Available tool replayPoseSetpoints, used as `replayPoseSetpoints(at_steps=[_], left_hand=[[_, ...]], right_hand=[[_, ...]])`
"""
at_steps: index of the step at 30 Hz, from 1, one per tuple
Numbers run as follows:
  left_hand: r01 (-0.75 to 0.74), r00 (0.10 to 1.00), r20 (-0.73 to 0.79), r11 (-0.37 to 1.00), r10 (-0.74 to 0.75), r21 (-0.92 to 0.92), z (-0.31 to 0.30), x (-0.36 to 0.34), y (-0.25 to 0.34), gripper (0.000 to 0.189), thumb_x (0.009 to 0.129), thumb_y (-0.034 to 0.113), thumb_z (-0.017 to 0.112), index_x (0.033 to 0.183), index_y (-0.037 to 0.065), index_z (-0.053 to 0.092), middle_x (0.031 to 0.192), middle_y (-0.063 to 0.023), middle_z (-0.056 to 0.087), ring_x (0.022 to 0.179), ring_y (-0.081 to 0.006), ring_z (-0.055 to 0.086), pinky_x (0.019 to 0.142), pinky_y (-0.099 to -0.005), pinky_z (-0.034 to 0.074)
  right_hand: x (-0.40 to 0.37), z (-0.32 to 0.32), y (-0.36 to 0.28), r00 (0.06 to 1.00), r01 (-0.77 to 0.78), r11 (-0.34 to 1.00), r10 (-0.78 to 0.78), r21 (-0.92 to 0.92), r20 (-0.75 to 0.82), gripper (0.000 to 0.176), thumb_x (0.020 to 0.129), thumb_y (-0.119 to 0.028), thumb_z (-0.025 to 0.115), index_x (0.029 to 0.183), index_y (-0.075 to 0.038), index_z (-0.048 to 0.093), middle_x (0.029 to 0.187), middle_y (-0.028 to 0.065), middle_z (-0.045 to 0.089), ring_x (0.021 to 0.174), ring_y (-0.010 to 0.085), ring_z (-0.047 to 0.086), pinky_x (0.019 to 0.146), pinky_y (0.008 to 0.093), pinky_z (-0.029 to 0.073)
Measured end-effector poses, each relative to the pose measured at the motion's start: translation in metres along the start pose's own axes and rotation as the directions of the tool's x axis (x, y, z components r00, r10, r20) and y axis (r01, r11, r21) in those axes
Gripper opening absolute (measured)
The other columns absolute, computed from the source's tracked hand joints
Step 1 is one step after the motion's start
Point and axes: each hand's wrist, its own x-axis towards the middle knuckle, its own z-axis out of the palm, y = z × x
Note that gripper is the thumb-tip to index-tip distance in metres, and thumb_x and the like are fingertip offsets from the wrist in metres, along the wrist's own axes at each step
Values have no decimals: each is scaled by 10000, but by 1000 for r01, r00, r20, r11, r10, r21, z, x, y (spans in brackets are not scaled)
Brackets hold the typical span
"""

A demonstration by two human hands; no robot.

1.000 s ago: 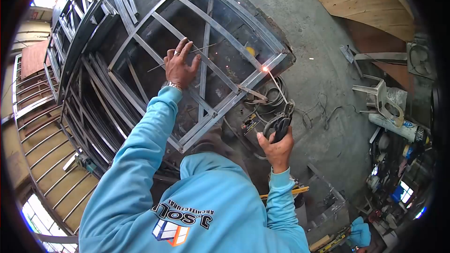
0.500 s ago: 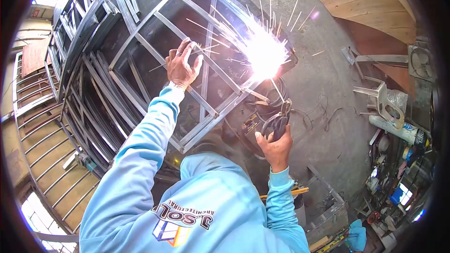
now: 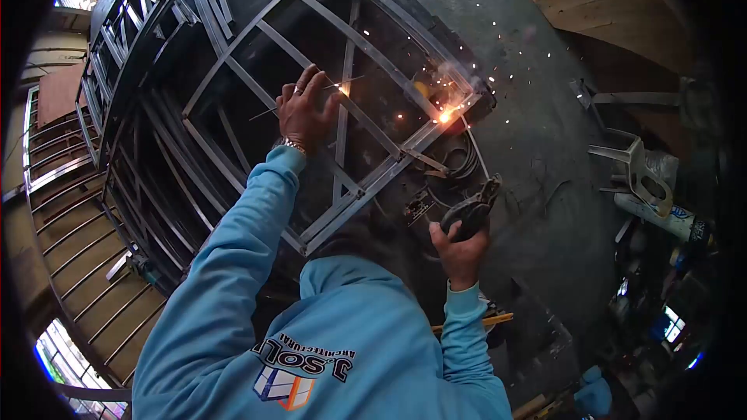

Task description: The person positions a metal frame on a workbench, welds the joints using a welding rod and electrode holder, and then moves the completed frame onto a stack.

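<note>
A welded metal frame [image 3: 348, 128] of square tubing with several crossbars lies in front of me. My left hand [image 3: 307, 113] rests across its bars, thumb and fingers apart. A thin rod [image 3: 263, 115] passes beneath that hand; whether it is gripped cannot be told. An orange glint [image 3: 342, 89] shows near the thumb. My right hand [image 3: 461, 253] is closed around a black electrode holder [image 3: 471, 214]. From the holder a thin welding electrode [image 3: 475, 148] reaches up to the frame's right-hand corner. There a glowing spot [image 3: 445, 117] throws sparks and smoke.
Curved metal frames [image 3: 159, 163] are stacked on the left beside a barred panel [image 3: 85, 257]. Cable coils [image 3: 463, 159] lie under the frame's corner. At right are a plastic chair [image 3: 638, 167], a gas cylinder [image 3: 657, 218] and clutter. Wood sheets [image 3: 615, 15] stand upper right.
The large white arc flare has shrunk to a small orange glow, and the picture is darker. My right hand and the holder have shifted slightly right and down. My left hand stays put.
</note>
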Motion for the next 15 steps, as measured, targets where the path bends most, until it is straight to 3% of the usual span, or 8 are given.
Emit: replayPoseSetpoints(at_steps=[4,6,9,15], left_hand=[[-3,1000,11,999,3,36,0,-1,3,535,858,363,718,1352,183,621,1514,33,514,1163,-290,543,1013,-422,412],[-19,1000,1,999,19,37,0,-2,2,535,861,372,714,1352,182,620,1519,32,508,1163,-291,541,1016,-422,410],[8,999,33,1000,-9,30,-3,-1,5,536,859,368,716,1351,180,620,1513,33,513,1160,-289,540,1018,-416,406],[-13,1000,5,997,13,72,1,-1,0,542,854,414,704,1349,206,627,1504,53,518,1145,-255,533,985,-386,412]], right_hand=[[3,-8,-15,997,-31,993,39,-118,66,583,699,-188,895,1098,19,524,977,76,627,816,111,624,657,237,563],[4,-7,-17,998,1,987,8,-162,57,491,707,-217,887,996,-27,537,755,-21,550,620,57,505,558,234,450],[4,-6,-22,997,6,976,10,-218,74,485,703,-227,888,982,-32,543,707,-29,547,588,59,498,555,241,450],[2,-4,-19,996,-7,983,23,-184,82,486,700,-248,894,976,-38,553,724,-30,556,593,54,501,545,245,451]])
